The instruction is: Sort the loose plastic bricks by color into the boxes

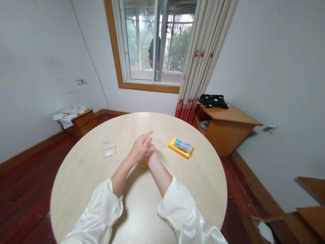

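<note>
My left hand [138, 148] and my right hand [151, 153] meet above the middle of the round table [142, 210]. Between and behind them shows a clear plastic box [157, 138], partly hidden by my fingers and slightly blurred. My right fingers are curled in around it. The left hand lies against it from the side, its index finger reaching forward. A speck of yellow shows between the palms. Just under my wrists, a small heap of yellow pieces [144, 165] lies on the tabletop.
To the right lies a yellow tray [188, 156] bearing a clear case [183, 145] with blue pieces. Left of my hands are a flat clear box [109, 151] and a smaller clear piece [105, 142]. A wooden desk [233, 115] stands beyond the table's right edge.
</note>
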The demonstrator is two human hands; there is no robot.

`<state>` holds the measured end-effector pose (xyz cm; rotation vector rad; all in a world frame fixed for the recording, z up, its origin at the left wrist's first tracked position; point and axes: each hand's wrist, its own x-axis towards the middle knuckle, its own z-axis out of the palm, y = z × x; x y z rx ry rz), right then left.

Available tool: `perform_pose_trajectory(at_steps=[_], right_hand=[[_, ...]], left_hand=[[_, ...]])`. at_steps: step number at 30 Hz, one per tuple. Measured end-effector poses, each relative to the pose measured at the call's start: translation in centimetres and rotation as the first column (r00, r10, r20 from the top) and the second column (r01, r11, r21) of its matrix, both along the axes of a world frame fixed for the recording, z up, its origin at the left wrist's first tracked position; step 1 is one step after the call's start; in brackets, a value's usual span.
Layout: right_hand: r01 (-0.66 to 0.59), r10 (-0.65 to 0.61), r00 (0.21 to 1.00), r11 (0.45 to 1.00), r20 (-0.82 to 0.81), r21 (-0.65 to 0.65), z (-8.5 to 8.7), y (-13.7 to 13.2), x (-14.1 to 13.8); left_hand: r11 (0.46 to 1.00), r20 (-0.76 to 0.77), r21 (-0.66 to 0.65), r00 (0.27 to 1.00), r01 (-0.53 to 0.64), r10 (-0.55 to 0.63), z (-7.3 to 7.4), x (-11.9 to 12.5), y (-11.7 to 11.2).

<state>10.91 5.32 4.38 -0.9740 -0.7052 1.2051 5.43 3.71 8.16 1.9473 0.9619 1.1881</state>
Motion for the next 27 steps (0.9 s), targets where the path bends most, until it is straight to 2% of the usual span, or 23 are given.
perform_pose_trajectory(at_steps=[2, 5, 8, 10, 11, 12, 14, 16, 19, 21, 23, 27], right_hand=[[-0.006, 0.006, 1.000, 1.000, 0.028, -0.020, -0.2, -0.1, 0.8], [-0.016, 0.020, 0.997, 0.998, 0.075, -0.055, -0.6, -0.1, 1.9], [-0.025, 0.035, 0.993, 0.996, 0.114, -0.090, -1.1, -0.1, 2.8], [0.010, 0.007, 0.964, 0.998, 0.264, -0.062, -1.6, -0.3, 3.2], [0.030, -0.021, 0.921, 0.999, 0.390, -0.017, -1.9, -0.5, 3.4], [0.039, -0.054, 0.845, 0.998, 0.533, 0.040, -2.2, -0.9, 3.5], [0.004, -0.099, 0.634, 0.992, 0.767, 0.125, -2.9, -1.7, 3.6], [-0.040, -0.077, 0.422, 0.994, 0.903, 0.103, -3.5, -2.5, 3.4], [-0.102, 0.002, 0.075, 0.995, 0.997, 0.006, -3.9, -3.4, 2.9], [-0.162, 0.016, -0.116, 0.986, 0.993, -0.035, -4.0, -3.7, 2.5], [-0.204, -0.005, -0.219, 0.978, 0.976, -0.041, -4.0, -4.0, 2.2], [-0.241, -0.084, -0.266, 0.970, 0.960, 0.018, -4.2, -4.7, 2.1]], left_hand=[[0.976, 0.316, -0.218, 0.948, 0.027, 0.044, 0.7, -0.6, 0.6], [0.857, 0.632, -0.479, 0.752, 0.189, 0.187, 1.8, -1.8, 1.2], [0.729, 0.711, -0.616, 0.608, 0.298, 0.352, 2.2, -3.0, 1.9], [0.657, 0.699, -0.679, 0.562, 0.328, 0.442, 1.9, -3.8, 2.4], [0.625, 0.689, -0.701, 0.552, 0.343, 0.470, 1.6, -4.1, 2.7], [0.595, 0.676, -0.720, 0.553, 0.357, 0.486, 1.2, -4.3, 3.0], [0.544, 0.655, -0.745, 0.574, 0.385, 0.491, 0.3, -4.7, 3.5], [0.519, 0.654, -0.748, 0.594, 0.414, 0.469, -0.6, -4.9, 3.8], [0.501, 0.652, -0.749, 0.619, 0.434, 0.438, -1.7, -5.1, 3.9], [0.488, 0.630, -0.766, 0.638, 0.418, 0.442, -2.3, -5.3, 3.9], [0.477, 0.606, -0.785, 0.651, 0.396, 0.457, -2.9, -5.4, 4.0], [0.474, 0.601, -0.791, 0.638, 0.387, 0.482, -3.9, -5.8, 4.3]])
